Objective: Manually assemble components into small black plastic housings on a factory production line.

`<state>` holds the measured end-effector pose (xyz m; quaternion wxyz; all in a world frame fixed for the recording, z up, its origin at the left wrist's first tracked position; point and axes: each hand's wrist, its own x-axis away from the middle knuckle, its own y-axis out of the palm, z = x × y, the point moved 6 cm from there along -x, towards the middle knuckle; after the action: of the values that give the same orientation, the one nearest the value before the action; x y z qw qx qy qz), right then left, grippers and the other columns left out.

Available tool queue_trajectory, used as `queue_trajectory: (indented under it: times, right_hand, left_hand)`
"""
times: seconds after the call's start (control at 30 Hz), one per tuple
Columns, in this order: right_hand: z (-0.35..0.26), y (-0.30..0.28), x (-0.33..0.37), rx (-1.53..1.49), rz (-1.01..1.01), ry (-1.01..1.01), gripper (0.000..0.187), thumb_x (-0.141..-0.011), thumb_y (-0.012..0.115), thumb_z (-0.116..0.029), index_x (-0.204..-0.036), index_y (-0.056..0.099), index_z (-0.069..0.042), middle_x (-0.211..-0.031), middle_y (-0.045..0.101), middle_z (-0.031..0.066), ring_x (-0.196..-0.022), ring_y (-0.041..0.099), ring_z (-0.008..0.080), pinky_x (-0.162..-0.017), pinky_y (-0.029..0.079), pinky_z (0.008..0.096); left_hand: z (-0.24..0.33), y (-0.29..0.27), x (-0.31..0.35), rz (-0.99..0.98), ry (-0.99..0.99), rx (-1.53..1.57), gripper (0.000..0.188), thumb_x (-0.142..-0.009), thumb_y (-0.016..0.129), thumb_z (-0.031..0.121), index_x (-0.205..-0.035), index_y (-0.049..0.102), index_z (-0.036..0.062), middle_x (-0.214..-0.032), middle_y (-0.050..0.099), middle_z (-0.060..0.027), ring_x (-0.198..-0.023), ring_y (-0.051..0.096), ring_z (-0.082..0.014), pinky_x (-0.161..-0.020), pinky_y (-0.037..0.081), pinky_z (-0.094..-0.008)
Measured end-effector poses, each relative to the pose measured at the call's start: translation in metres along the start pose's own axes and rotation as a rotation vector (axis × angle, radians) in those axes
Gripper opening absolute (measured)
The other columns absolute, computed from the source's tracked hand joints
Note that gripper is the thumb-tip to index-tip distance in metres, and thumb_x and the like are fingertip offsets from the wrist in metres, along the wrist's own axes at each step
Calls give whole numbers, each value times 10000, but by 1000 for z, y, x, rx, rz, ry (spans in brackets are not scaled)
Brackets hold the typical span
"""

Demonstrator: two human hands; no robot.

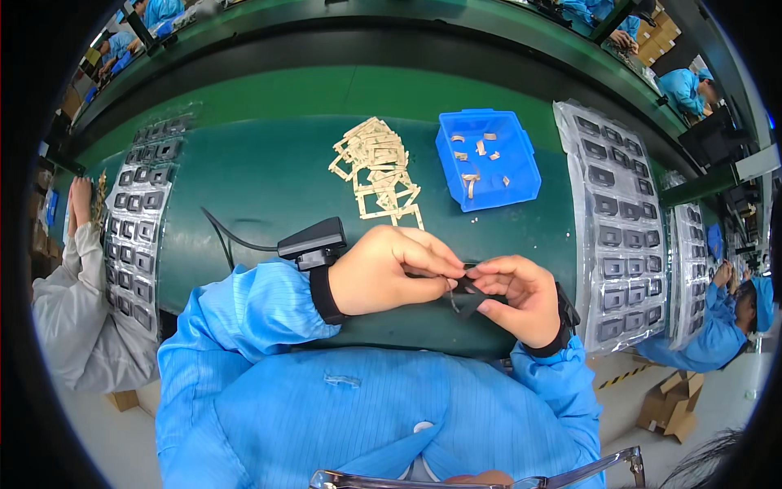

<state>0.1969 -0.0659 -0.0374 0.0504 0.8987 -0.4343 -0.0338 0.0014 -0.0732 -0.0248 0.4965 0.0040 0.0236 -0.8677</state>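
Both of my hands meet over the near part of the green table, around a small thin black piece (466, 301) with a frame-like look. My left hand (379, 269) pinches it between thumb and fingertips. On the other side, my right hand (525, 297) grips it too, fingers bent and thumb pointing inward. Fingers cover much of the piece, so its full shape is hidden. Beyond my hands lies a loose heap of pale cream rectangular frames (379, 167). Right of the heap, a blue plastic bin (498, 198) holds several small tan scraps.
Clear trays of dark rectangular parts stand on the right (612, 244) and left (134, 220). A black box (314, 239) with a cable is strapped at my left wrist. A person in a white sleeve (81, 301) works at left; another in blue (705, 326) at right.
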Motion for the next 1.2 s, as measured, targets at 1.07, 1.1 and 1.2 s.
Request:
queue_trajectory:
  times: [1.07,1.1,1.2]
  right_hand:
    - [-7,-11,-14,922,-11,-453,247,-653,842,-55,-878,741,-76,-1027,748,41,-939,625,270,-802,525,364]
    - [-6,-12,-15,920,-9,-451,247,-653,842,-55,-878,741,-76,-1027,748,41,-939,625,270,-802,525,364]
    - [-4,-13,-16,925,-14,-446,238,-656,835,-51,-872,736,-77,-1026,748,31,-934,620,273,-789,525,366]
  left_hand:
    - [-20,2,1,27,363,-829,414,-719,847,263,-1085,726,111,-1234,655,-81,-993,655,-281,-836,551,-367]
    - [-22,2,1,24,362,-828,414,-719,847,263,-1085,726,111,-1234,655,-81,-993,655,-281,-836,551,-367]
    - [-25,5,1,12,380,-847,382,-731,835,274,-1069,738,124,-1188,659,-67,-983,649,-268,-823,551,-363]
